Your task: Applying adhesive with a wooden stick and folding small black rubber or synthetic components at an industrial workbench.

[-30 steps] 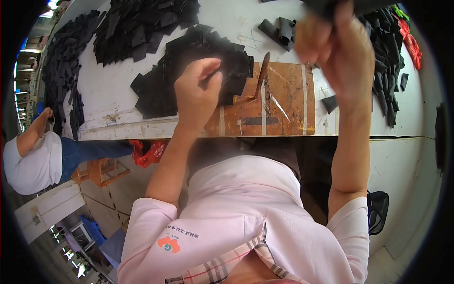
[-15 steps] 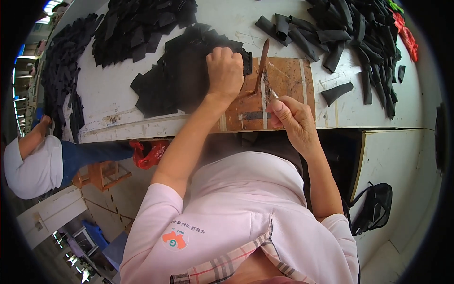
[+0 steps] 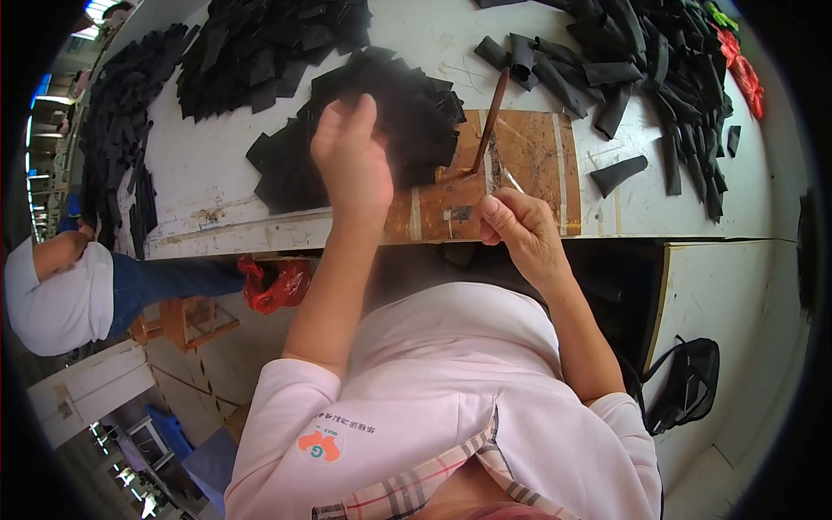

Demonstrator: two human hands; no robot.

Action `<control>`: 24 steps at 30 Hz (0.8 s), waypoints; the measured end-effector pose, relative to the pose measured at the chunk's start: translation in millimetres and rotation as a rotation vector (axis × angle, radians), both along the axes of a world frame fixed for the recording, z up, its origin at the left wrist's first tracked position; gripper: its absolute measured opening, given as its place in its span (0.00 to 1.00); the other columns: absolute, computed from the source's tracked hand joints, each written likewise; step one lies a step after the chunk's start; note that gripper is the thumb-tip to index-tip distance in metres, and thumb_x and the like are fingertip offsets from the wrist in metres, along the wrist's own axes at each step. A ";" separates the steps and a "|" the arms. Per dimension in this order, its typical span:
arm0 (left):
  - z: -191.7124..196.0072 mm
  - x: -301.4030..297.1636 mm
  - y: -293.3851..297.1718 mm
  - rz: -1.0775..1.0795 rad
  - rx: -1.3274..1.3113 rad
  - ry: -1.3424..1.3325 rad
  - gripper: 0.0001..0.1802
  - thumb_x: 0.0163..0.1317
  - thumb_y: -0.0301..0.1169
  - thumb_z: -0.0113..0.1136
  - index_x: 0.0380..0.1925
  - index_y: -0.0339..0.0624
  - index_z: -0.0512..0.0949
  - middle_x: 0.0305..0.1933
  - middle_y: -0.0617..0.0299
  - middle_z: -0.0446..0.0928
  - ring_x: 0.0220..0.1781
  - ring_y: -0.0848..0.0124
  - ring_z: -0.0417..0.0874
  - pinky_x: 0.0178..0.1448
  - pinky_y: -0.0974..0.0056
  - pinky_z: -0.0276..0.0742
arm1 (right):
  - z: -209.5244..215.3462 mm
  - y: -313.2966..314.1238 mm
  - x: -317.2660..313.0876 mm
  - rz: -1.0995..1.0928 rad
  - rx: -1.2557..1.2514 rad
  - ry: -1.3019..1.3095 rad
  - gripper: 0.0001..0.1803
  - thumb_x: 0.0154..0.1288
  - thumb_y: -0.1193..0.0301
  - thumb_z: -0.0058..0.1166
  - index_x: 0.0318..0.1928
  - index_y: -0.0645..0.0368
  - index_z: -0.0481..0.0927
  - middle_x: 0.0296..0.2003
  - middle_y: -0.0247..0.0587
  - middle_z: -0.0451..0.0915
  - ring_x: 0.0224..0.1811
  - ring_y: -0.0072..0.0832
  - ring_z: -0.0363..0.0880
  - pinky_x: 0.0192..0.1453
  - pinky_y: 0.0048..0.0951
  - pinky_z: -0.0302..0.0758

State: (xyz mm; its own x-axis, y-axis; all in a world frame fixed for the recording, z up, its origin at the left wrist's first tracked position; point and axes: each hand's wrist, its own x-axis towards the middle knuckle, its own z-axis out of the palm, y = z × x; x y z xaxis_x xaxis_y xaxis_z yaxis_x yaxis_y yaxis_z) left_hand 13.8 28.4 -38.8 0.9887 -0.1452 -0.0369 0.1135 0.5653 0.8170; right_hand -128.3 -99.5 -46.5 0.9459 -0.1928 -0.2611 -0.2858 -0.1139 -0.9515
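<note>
My left hand (image 3: 354, 160) is blurred over a pile of flat black fabric pieces (image 3: 290, 169). Its thumb stands apart from the fingers, and I see nothing held in it. My right hand (image 3: 523, 224) is closed in a pinch over the near edge of a brown board (image 3: 550, 160) with strips of tape. A slim shiny sliver shows by its fingers; I cannot make out what it is, or whether it is held. From the board rises a brown pointed stick (image 3: 492, 117), tilted, standing between the fabric pile and my right hand.
More black fabric piles lie at the far left (image 3: 269, 65) and along the left edge (image 3: 117, 121). Rolled black fabric tubes (image 3: 620, 74) are heaped at the far right, with one loose tube (image 3: 619, 175) nearer. A person (image 3: 65, 295) is at the left.
My left hand has left the right edge of the fabric pile and moved left, its thumb now raised. My right hand has shifted slightly left and nearer to me.
</note>
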 end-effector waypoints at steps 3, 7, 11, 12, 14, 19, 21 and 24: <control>9.7 -29.0 25.2 -0.097 -0.210 0.283 0.07 0.59 0.23 0.50 0.37 0.36 0.72 0.39 0.59 0.76 0.41 0.70 0.77 0.48 0.66 0.73 | -6.1 23.3 10.5 -0.041 0.632 -0.171 0.27 0.57 0.56 0.54 0.49 0.63 0.68 0.34 0.34 0.73 0.34 0.18 0.71 0.38 0.20 0.70; -9.5 -64.5 35.5 -0.192 -0.468 0.465 0.12 0.62 0.26 0.46 0.44 0.33 0.69 0.44 0.55 0.74 0.47 0.63 0.75 0.55 0.61 0.70 | -2.3 46.0 25.0 -0.093 0.730 -0.346 0.37 0.50 0.61 0.62 0.55 0.67 0.62 0.37 0.34 0.69 0.35 0.18 0.69 0.39 0.19 0.69; -35.4 -62.1 45.8 -0.407 -0.609 0.518 0.15 0.63 0.29 0.45 0.47 0.33 0.67 0.49 0.52 0.71 0.52 0.61 0.71 0.59 0.60 0.65 | -7.2 57.2 23.2 -0.031 0.361 -0.506 0.32 0.50 0.67 0.62 0.54 0.64 0.65 0.36 0.35 0.69 0.35 0.21 0.70 0.39 0.20 0.69; -34.2 -62.1 47.0 -0.579 -0.589 0.501 0.15 0.62 0.30 0.45 0.46 0.33 0.68 0.50 0.52 0.71 0.52 0.62 0.71 0.59 0.61 0.65 | -10.0 57.3 24.0 -0.030 0.359 -0.502 0.32 0.50 0.67 0.62 0.54 0.64 0.65 0.36 0.35 0.69 0.35 0.21 0.70 0.39 0.20 0.69; -25.5 -71.2 34.1 -0.441 -0.569 0.554 0.14 0.62 0.30 0.46 0.45 0.34 0.69 0.48 0.54 0.72 0.51 0.63 0.72 0.57 0.62 0.66 | -17.0 59.1 25.9 -0.188 0.163 -0.515 0.24 0.50 0.72 0.60 0.49 0.60 0.72 0.33 0.35 0.71 0.34 0.21 0.71 0.38 0.20 0.69; -31.2 -88.9 22.8 -0.261 -0.362 0.687 0.07 0.59 0.30 0.51 0.36 0.40 0.71 0.38 0.64 0.75 0.41 0.74 0.75 0.46 0.67 0.68 | -0.2 53.5 34.8 -0.315 -0.203 -0.577 0.03 0.50 0.77 0.58 0.27 0.64 0.79 0.21 0.32 0.72 0.22 0.17 0.67 0.24 0.17 0.63; -18.5 -91.8 24.0 -0.341 -0.177 0.647 0.08 0.58 0.31 0.52 0.36 0.40 0.71 0.37 0.62 0.75 0.39 0.74 0.76 0.44 0.68 0.69 | 5.1 46.7 33.4 -0.342 -0.269 -0.543 0.04 0.49 0.76 0.59 0.26 0.63 0.79 0.20 0.34 0.72 0.20 0.20 0.68 0.22 0.20 0.64; -8.7 -100.7 30.6 -0.414 0.205 0.515 0.11 0.57 0.33 0.54 0.36 0.38 0.71 0.33 0.61 0.76 0.35 0.75 0.76 0.38 0.71 0.70 | 5.6 37.4 30.0 -0.390 -0.350 -0.531 0.05 0.46 0.75 0.62 0.24 0.62 0.79 0.17 0.35 0.70 0.15 0.23 0.68 0.19 0.24 0.63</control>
